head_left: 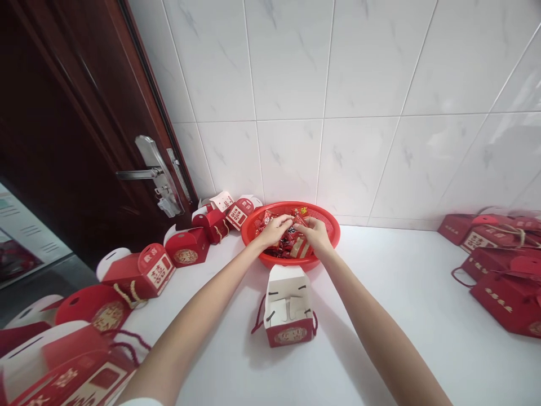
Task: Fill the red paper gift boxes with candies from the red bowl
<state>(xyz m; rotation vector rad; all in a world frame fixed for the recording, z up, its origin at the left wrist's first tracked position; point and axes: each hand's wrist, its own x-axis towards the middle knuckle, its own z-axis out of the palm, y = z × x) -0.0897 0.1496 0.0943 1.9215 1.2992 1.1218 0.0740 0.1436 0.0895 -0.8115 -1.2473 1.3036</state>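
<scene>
A red plastic basket (333, 225) with small red wrapped packets (279, 248) in it stands against the wall. Both of my hands are inside its rim, close together over the packets. My left hand (276, 230) has its fingers bent at the packets; what they hold, if anything, is too small to tell. My right hand (316, 234) pinches a red packet (300, 220) between thumb and fingers. Nearer to me, between my forearms, an open red box (291, 334) with a white inside and dark red cord handles stands on the white surface.
Several open red boxes (186, 246) with cord handles line the left side. More red boxes (507, 299) lie at the right. A tiled wall (363, 67) rises behind, and a dark wooden door (84, 113) with a metal handle is at the left.
</scene>
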